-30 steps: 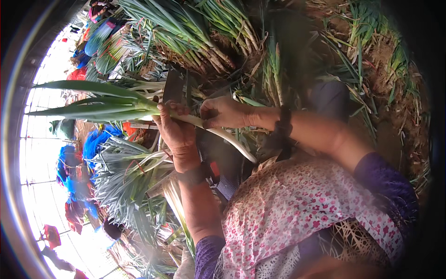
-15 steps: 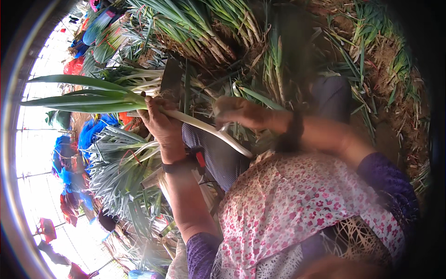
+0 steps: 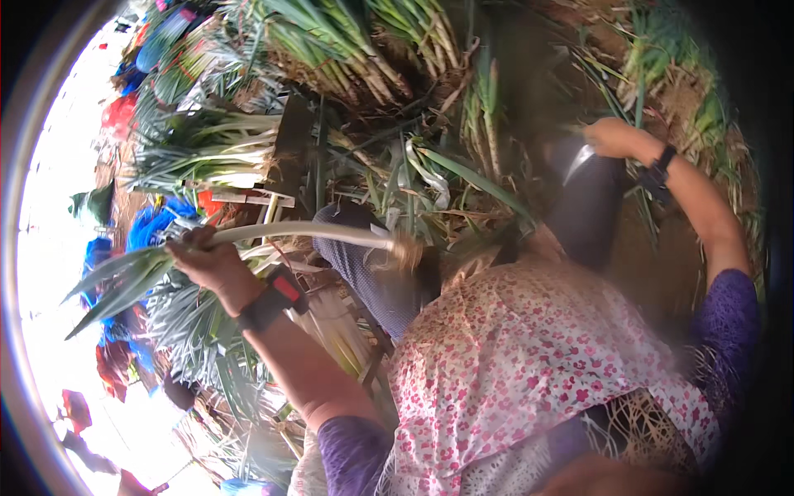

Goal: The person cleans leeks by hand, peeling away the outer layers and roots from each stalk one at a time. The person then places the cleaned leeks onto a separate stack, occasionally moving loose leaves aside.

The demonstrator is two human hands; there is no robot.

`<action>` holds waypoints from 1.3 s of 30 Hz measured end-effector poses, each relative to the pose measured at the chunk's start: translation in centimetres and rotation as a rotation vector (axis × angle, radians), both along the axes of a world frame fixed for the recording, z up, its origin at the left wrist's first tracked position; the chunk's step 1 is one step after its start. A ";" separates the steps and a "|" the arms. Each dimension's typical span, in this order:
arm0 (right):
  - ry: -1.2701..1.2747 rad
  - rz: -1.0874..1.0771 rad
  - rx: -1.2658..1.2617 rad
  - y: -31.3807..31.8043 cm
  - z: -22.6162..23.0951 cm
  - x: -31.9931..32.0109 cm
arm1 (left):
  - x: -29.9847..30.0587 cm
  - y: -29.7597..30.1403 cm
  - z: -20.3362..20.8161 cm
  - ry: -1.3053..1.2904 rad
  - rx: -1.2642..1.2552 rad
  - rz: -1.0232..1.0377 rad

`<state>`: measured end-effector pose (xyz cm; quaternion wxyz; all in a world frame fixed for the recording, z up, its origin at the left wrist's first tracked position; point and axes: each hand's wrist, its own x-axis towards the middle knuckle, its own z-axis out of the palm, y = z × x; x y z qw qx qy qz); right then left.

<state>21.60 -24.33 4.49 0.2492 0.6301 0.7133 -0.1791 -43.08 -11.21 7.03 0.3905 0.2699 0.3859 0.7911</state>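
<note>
We grip one leek (image 3: pixel 306 234) among the heaps

Our left hand (image 3: pixel 207 260) is closed around a single leek, its long axis running from leaves at 8 o'clock to roots at 3 o'clock. Our right hand (image 3: pixel 610 136), at 1 o'clock, well apart, reaches toward a green stalk; we cannot tell its grip. Trimmed leek piles (image 3: pixel 207 153) lie at 11 o'clock.

Right hand (image 3: pixel 610 136) has released the leek (image 3: pixel 306 234) and swung out to the far right, near the ground. Left hand (image 3: pixel 208 263) alone now grips the leek, lowered and leftward, away from the blade.
</note>
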 end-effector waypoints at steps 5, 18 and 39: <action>0.431 0.218 0.332 3.3 1.2 -12.3 | -2.6 -2.2 0.8 0.186 -0.001 0.110; 1.777 -0.302 -0.398 4.3 -5.2 -37.8 | -6.1 -14.3 8.2 -0.149 -0.056 0.107; 1.332 -0.493 0.121 14.8 -17.0 -25.3 | -7.2 -44.9 -8.0 -0.572 -0.362 0.503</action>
